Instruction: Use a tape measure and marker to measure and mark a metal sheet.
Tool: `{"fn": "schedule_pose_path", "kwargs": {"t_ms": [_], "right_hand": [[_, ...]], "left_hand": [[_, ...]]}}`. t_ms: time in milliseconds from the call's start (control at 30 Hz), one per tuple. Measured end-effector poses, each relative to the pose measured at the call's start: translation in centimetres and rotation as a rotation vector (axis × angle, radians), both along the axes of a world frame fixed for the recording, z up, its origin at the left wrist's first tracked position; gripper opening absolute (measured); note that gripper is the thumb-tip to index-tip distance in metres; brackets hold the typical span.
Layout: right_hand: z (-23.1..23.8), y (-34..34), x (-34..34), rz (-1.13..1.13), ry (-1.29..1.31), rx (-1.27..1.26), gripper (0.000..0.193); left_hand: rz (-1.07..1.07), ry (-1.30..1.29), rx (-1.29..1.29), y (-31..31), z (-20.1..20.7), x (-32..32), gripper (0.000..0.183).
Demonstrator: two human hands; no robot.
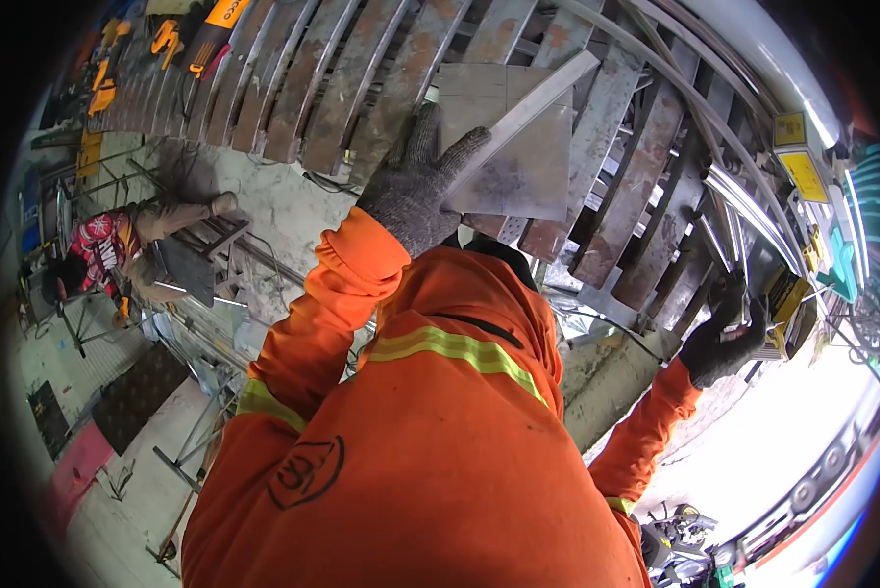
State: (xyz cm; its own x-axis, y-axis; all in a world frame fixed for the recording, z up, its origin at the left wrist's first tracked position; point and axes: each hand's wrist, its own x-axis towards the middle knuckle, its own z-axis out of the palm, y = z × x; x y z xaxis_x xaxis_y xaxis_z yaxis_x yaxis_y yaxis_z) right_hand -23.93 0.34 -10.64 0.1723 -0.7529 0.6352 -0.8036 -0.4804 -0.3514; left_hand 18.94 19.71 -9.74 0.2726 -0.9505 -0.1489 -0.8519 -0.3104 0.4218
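My left hand (415, 186), in a dark grey knit glove, lies at the near left edge of a flat grey metal plate (530, 162). Its thumb and fingers are spread apart, and the thumb rests against a long narrow metal bar (543, 96) that slants across the plate. The plate sits on a rack of spaced steel slats (624, 162). Out to the right, my right hand (722, 338), gloved too, has its fingers curved but apart, with nothing visible in it. Beside it are a yellow and black box (785, 294) and several thin metal strips (749, 211).
An orange power tool (215, 34) lies at the far left of the slats. A yellow box (803, 176) stands at the right edge beside long curved rods. On the floor at left, another person (112, 245) works low among metal frames. A black machine (680, 534) stands lower right.
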Motion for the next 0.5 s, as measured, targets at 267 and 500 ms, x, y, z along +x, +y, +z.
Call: {"fn": "schedule_pose_path", "kwargs": {"t_ms": [267, 500], "right_hand": [[2.4, 6.2, 13.5, 0.620, -0.484, 0.815, 0.029], [-2.0, 6.1, 19.0, 1.034, -0.326, 0.772, 0.020]], "left_hand": [[-0.060, 0.187, -0.137, 1.2, -1.8, 1.6, 0.100], [-0.024, 0.249, -0.255, 1.1, -3.0, 1.0, 0.102]]}}
